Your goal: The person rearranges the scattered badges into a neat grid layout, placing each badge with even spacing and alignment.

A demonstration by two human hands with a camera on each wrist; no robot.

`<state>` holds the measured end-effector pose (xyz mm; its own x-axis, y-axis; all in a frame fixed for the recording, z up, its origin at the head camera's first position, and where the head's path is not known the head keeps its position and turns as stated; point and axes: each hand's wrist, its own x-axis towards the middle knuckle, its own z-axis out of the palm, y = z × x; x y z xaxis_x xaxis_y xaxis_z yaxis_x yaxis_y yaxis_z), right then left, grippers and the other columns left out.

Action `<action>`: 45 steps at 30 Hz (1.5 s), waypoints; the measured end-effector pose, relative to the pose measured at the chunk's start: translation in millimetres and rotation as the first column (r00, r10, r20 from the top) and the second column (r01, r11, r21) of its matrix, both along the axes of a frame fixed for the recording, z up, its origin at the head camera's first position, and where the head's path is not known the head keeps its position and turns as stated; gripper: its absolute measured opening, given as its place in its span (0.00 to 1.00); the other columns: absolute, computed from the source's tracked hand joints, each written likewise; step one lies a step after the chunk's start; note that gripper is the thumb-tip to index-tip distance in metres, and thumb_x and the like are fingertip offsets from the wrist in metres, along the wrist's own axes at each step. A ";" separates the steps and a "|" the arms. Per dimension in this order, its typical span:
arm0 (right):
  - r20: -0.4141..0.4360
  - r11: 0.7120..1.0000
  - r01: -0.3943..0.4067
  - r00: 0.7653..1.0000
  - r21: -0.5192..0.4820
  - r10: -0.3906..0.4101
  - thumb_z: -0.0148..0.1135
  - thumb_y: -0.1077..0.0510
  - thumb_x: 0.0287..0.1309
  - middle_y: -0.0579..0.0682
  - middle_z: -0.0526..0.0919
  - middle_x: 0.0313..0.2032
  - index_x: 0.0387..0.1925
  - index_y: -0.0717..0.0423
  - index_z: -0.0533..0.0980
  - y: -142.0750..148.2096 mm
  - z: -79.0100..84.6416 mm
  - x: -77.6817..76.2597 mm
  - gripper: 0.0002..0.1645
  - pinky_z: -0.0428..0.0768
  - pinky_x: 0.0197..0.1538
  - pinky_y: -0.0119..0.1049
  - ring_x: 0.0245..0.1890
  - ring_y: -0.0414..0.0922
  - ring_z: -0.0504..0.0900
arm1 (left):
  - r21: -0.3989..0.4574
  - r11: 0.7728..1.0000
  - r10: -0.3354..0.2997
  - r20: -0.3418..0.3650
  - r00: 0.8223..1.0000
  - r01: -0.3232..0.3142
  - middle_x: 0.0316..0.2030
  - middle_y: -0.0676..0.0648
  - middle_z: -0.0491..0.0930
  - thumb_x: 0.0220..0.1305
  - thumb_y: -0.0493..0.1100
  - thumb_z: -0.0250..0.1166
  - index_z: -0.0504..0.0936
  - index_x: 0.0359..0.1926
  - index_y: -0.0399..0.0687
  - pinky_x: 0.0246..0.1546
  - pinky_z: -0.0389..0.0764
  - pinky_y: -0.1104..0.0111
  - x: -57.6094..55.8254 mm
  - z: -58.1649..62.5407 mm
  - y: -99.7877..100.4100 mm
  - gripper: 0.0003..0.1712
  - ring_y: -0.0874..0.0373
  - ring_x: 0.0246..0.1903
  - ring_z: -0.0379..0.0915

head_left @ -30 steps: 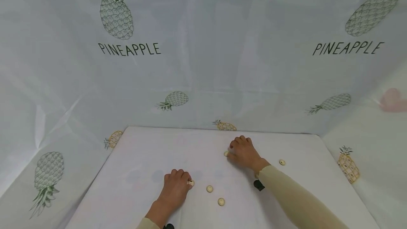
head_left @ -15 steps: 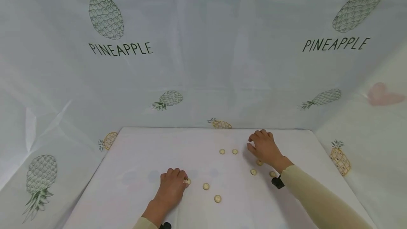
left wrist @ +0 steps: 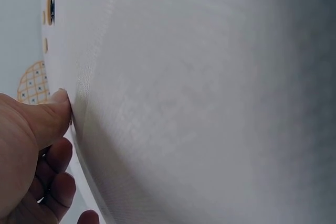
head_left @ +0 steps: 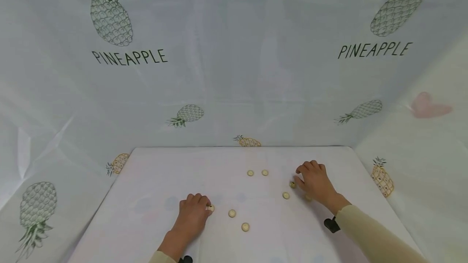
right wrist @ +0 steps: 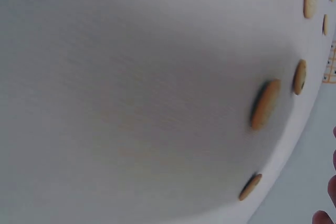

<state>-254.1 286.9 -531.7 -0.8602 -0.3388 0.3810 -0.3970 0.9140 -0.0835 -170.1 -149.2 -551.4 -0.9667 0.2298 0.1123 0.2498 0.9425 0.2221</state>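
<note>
My left hand (head_left: 193,213) rests on the white table at front left. It pinches a small round pale-yellow disc (head_left: 211,208) between thumb and forefinger; in the left wrist view the hand (left wrist: 37,150) mostly hides that disc. My right hand (head_left: 317,182) hovers at the right, fingers loosely bent, over one disc (head_left: 308,198) and beside another disc (head_left: 292,184) that shows a dark mark. From the right wrist, its fingertips (right wrist: 332,187) appear at the edge of the view, apart from a tan disc (right wrist: 266,104) on the table.
Two discs lie farther back, a left one (head_left: 250,173) and a right one (head_left: 265,172). Another disc (head_left: 286,195) lies in front of the right hand's thumb. Two more, a nearer disc (head_left: 245,227) and a farther disc (head_left: 232,213), lie right of the left hand. A pineapple-printed sheet (head_left: 234,72) hangs behind the table (head_left: 164,173).
My right hand has left a disc at the back middle, moved right, then come a little nearer with its fingers apart from the discs. My left hand stays at its disc; the head view has shifted right.
</note>
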 end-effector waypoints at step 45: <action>0.086 0.996 -0.088 0.993 0.026 0.086 0.75 0.54 0.64 0.45 0.81 0.43 0.42 0.48 0.83 -3.2 -18.1 9.8 0.08 0.70 0.54 0.57 0.49 0.50 0.75 | 0.019 1.000 0.014 0.005 1.000 -0.015 0.39 0.54 0.78 0.65 0.48 0.74 0.82 0.42 0.53 0.48 0.75 0.49 -1.5 -1.2 -0.6 0.11 0.56 0.42 0.70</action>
<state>-244.4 283.8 -549.8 -0.8559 -0.4239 0.2961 -0.4677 0.8790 -0.0934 -171.7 -149.8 -552.7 -0.9705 0.2136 0.1115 0.2350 0.9417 0.2410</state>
